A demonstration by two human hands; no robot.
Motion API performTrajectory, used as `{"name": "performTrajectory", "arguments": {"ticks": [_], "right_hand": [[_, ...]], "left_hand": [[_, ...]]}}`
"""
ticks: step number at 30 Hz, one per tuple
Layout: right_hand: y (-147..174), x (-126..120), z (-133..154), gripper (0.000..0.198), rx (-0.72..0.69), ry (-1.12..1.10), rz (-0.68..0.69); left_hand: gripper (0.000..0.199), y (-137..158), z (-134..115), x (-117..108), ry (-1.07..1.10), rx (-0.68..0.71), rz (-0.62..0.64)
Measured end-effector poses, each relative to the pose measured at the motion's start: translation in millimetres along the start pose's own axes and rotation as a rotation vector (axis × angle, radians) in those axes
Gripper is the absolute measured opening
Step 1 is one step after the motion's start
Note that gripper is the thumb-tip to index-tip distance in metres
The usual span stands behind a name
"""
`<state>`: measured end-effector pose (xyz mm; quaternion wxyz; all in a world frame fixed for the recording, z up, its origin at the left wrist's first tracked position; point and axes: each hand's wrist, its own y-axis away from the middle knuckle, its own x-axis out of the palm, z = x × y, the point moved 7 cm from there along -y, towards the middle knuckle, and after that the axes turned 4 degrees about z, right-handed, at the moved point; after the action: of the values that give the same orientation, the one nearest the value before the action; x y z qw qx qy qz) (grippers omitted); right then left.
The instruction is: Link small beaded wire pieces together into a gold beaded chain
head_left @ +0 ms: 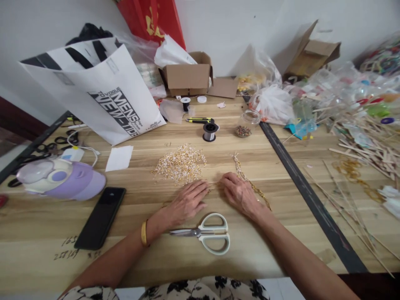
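Observation:
My left hand [187,201] lies flat on the table, its fingers stretched out at the near edge of a heap of small gold and clear beads [179,162]. My right hand [240,192] rests to the right of it with the fingers curled down to the tabletop; whatever is under the fingertips is hidden. Beside and partly behind this hand runs a beaded gold chain [254,189]. White-handled scissors [215,233] lie in front of both hands, blades pointing left.
A spool of wire [210,132], a box cutter [200,120] and a jar of beads [246,124] stand beyond the heap. On the left are a phone [100,217], a purple-and-white bottle [62,178] and a white bag [103,91]. Thin sticks [353,216] lie right of the dark strip [300,187].

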<state>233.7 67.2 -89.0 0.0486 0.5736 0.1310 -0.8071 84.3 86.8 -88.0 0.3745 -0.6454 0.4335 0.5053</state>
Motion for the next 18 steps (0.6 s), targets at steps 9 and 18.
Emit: {"name": "performTrajectory", "arguments": {"ticks": [9,18], "right_hand": [[-3,4,8,0.032,-0.081,-0.071,0.023],[1,4,18,0.028,-0.093,-0.046,0.062]], "left_hand": [[0.05,5,2,6,-0.059,-0.012,-0.01],[0.05,6,2,10,-0.093,-0.036,-0.012]]}}
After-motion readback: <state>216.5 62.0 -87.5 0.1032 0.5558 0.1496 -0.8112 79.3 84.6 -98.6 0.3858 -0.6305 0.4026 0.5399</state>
